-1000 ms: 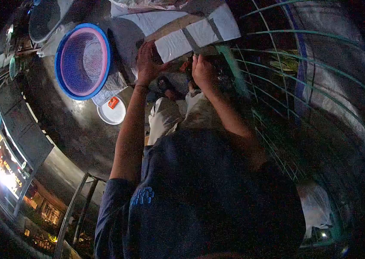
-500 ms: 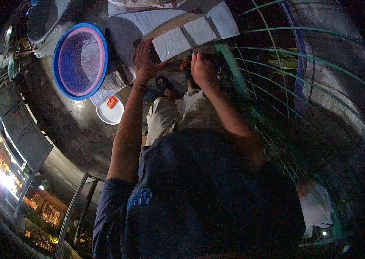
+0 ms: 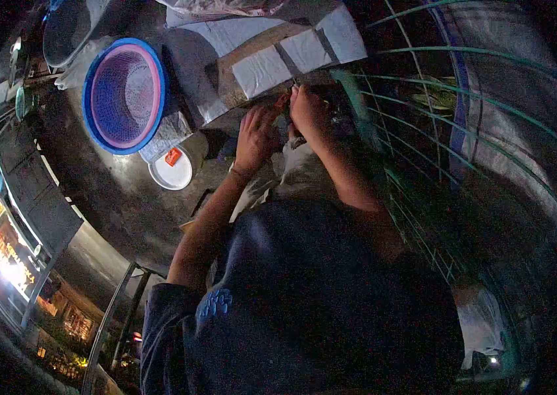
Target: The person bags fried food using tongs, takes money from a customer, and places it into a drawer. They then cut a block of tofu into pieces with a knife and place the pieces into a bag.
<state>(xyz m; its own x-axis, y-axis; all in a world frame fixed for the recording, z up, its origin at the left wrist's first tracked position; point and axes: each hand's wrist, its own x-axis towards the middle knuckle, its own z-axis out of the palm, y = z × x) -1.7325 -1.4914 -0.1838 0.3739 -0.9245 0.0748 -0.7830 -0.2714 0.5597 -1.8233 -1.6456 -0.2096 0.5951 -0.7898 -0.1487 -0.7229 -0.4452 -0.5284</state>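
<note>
Beside one basket [image 3: 124,95], two hands [image 3: 255,138] [image 3: 309,110] meet.

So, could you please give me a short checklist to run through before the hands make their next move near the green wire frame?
1. Both hands in view: ok. The left hand and right hand are close together.
2. What the fingers hold: cannot tell; it is too dark, and only a small orange-red bit shows between them.
3. Green wire frame just beside the right hand: ok.
4. Pink basket in the blue basin lies apart from the hands: ok.
5. White lid with an orange item on the floor, untouched: ok.
6. Lighting on the work: not ok, dim.
</note>
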